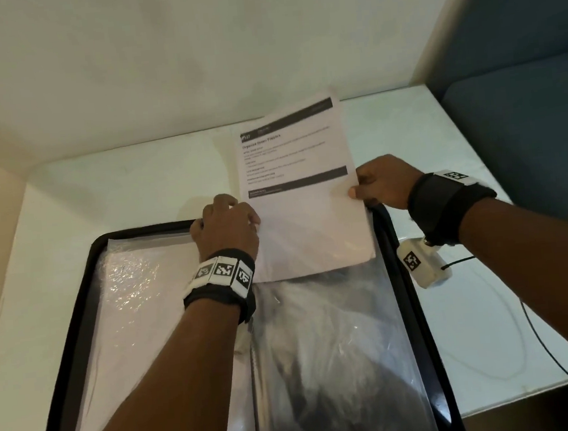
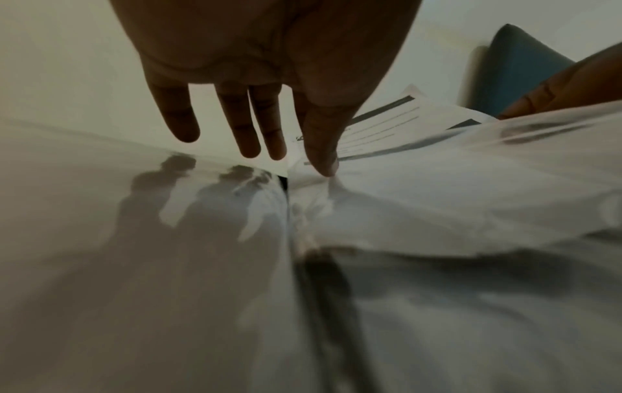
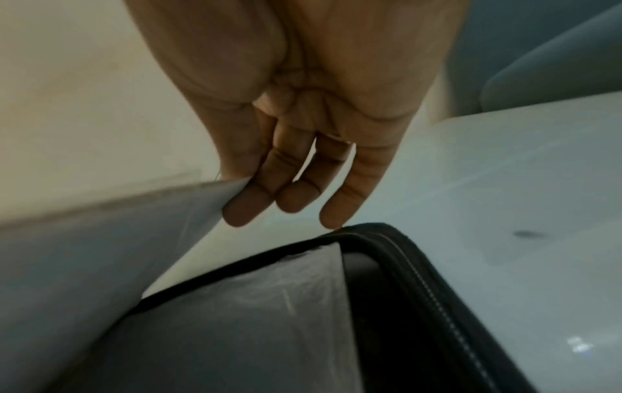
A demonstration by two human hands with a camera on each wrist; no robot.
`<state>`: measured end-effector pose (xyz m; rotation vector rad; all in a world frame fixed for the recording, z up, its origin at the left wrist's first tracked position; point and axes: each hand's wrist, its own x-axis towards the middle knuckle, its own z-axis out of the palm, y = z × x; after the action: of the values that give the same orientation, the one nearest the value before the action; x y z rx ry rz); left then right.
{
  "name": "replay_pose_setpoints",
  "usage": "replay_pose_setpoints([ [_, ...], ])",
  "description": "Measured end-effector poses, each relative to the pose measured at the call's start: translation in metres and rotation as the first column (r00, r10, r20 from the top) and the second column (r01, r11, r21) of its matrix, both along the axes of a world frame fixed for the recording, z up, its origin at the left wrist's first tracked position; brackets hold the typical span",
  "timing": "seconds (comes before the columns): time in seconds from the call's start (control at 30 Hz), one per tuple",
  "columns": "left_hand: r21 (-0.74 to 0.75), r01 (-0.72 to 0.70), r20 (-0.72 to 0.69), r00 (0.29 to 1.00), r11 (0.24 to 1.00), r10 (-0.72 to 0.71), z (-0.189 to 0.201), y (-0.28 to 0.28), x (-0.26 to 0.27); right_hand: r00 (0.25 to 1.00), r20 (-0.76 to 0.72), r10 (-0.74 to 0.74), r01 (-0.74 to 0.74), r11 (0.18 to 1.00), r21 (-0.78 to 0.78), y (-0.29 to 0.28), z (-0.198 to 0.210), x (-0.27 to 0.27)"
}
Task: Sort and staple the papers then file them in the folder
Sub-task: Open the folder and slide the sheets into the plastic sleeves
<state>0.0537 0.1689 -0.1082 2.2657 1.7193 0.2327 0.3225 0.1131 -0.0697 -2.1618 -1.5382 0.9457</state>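
Note:
A black zip folder point(image 1: 77, 302) lies open on the white table point(image 1: 119, 188), with clear plastic sleeves point(image 1: 339, 348) inside. A printed paper point(image 1: 292, 166) stands over the right half, and its lower end overlaps the top of the right sleeve. My right hand point(image 1: 376, 183) pinches the paper's right edge, thumb on top. In the right wrist view the fingers point(image 3: 242, 210) lie under the sheet point(image 3: 101, 252), above the folder's corner point(image 3: 403, 266). My left hand point(image 1: 225, 224) rests at the top of the spine. Its straight index finger point(image 2: 323, 149) presses on the wrinkled sleeve point(image 2: 437, 186) beside the paper point(image 2: 387, 119); the thumb is hidden.
A pale wall runs close behind the table. A blue upholstered seat point(image 1: 521, 74) stands at the right. A white cable point(image 1: 492, 334) and a black one point(image 1: 545, 347) lie on the table right of the folder. The folder's left sleeve point(image 1: 138, 296) holds white sheets.

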Motion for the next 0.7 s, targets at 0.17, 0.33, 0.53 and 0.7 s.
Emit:
replay_pose_setpoints([
  [0.17,-0.040,0.228,0.035,0.973,0.973,-0.227,0.007,-0.025,0.039,0.966,-0.164,-0.199,0.205,0.979,0.019,-0.001,-0.001,-0.001],
  [0.33,-0.020,0.345,0.125,0.932,0.938,-0.340,0.013,-0.036,0.077,0.928,-0.283,-0.242,0.257,0.966,0.017,-0.003,0.002,-0.007],
  [0.53,-0.110,0.302,0.183,0.942,0.947,-0.280,0.012,-0.037,0.095,0.924,-0.285,-0.256,0.251,0.966,-0.052,-0.009,-0.005,-0.006],
  [0.7,-0.078,0.172,0.241,0.959,0.982,-0.149,0.015,-0.038,0.101,0.888,-0.363,-0.284,0.272,0.958,-0.086,-0.010,-0.002,-0.005],
])
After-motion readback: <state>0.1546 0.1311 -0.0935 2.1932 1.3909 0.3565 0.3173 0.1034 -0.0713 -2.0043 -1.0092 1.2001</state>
